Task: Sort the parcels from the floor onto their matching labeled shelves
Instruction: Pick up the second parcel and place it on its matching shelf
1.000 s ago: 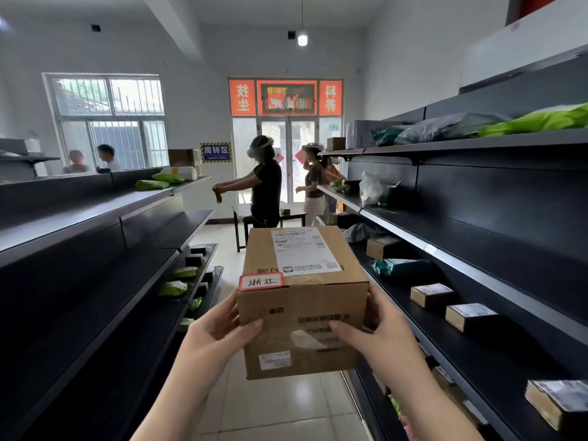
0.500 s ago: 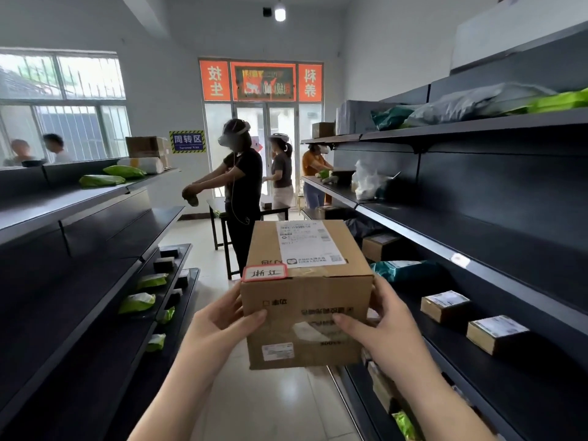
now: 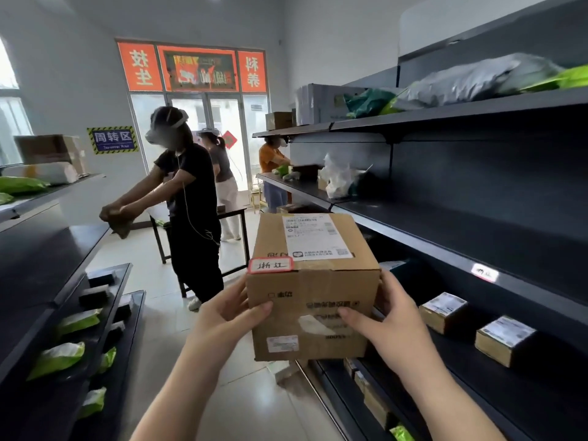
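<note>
I hold a brown cardboard parcel (image 3: pixel 313 281) at chest height in the aisle between two dark shelf racks. It has a white shipping label on top and a red-bordered handwritten tag (image 3: pixel 270 265) at its top front edge. My left hand (image 3: pixel 222 319) grips its left side, thumb across the front. My right hand (image 3: pixel 391 326) grips its right side. The right rack's middle shelf (image 3: pixel 451 249) carries a small white label (image 3: pixel 484 272) on its front lip, to the right of the parcel.
Two small boxes (image 3: pixel 443 310) (image 3: pixel 506 339) lie on the lower right shelf. Green bags (image 3: pixel 57 358) lie on the left rack. A person in black (image 3: pixel 187 205) stands in the aisle ahead beside a table, with others behind. Grey and green bags fill the top right shelf.
I have walked forward along the aisle with the parcel; the person in black and the right shelves are nearer. The view has turned slightly right. Both hands keep the same grip.
</note>
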Action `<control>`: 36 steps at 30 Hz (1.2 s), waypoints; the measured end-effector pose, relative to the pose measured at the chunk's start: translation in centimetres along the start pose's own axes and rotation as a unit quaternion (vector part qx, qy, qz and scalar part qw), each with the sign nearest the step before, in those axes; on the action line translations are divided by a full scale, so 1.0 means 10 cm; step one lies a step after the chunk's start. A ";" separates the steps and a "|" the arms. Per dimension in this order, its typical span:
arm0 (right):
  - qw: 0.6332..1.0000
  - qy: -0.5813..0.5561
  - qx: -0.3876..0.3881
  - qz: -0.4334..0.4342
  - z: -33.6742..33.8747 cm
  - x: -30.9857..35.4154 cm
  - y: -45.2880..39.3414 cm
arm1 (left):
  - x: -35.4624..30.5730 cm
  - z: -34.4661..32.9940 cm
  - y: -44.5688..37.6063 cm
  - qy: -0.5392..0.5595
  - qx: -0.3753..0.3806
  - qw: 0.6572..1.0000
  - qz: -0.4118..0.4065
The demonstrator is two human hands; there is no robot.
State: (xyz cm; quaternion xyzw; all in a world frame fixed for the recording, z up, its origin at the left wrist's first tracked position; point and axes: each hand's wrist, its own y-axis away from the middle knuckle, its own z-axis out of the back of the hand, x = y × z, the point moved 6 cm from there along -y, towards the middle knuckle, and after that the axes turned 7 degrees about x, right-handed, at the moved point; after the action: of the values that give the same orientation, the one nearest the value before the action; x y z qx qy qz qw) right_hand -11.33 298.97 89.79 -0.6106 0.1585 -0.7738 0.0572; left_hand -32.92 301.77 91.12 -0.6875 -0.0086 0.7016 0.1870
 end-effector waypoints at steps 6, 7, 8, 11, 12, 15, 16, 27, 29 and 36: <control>0.999 0.014 -0.034 -0.011 0.10 -0.18 -0.54 | 0.20 -0.04 -0.72 0.005 0.029 1.000 0.004; 0.999 0.016 -0.041 -0.010 0.13 -0.21 -0.65 | 0.24 -0.06 -0.86 0.007 0.033 0.999 0.005; 0.999 0.019 -0.049 -0.007 0.17 -0.24 -0.77 | 0.27 -0.08 -1.01 0.007 0.037 0.999 0.005; 0.997 0.029 -0.070 -0.008 0.32 -0.34 -1.12 | 0.34 -0.17 -1.46 0.000 0.048 0.999 0.010; 0.997 0.028 -0.077 -0.005 0.38 -0.36 -1.23 | 0.34 -0.21 -1.60 0.001 0.051 0.999 0.007; 0.994 0.039 -0.105 0.001 0.57 -0.44 -1.50 | 0.38 -0.37 -2.02 -0.001 0.069 0.998 -0.006; 0.992 0.044 -0.116 0.000 0.64 -0.47 -1.57 | 0.39 -0.44 -2.13 -0.001 0.079 0.997 -0.012; 0.969 0.103 -0.221 -0.034 1.41 -0.71 -1.80 | 0.58 -1.40 -2.99 0.046 0.211 0.976 -0.032; 0.962 0.117 -0.245 -0.035 1.58 -0.72 -1.78 | 0.57 -1.61 -3.10 0.053 0.237 0.969 -0.039; 0.935 0.124 -0.329 -0.056 2.10 -0.75 -1.69 | 0.58 -2.31 -3.43 0.076 0.333 0.939 -0.040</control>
State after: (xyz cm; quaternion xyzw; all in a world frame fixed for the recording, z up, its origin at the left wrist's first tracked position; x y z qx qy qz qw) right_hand 12.50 313.32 92.43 -0.5027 0.3751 -0.7499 -0.2103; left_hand -1.88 329.57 93.55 -0.6365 0.2122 0.6021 0.4328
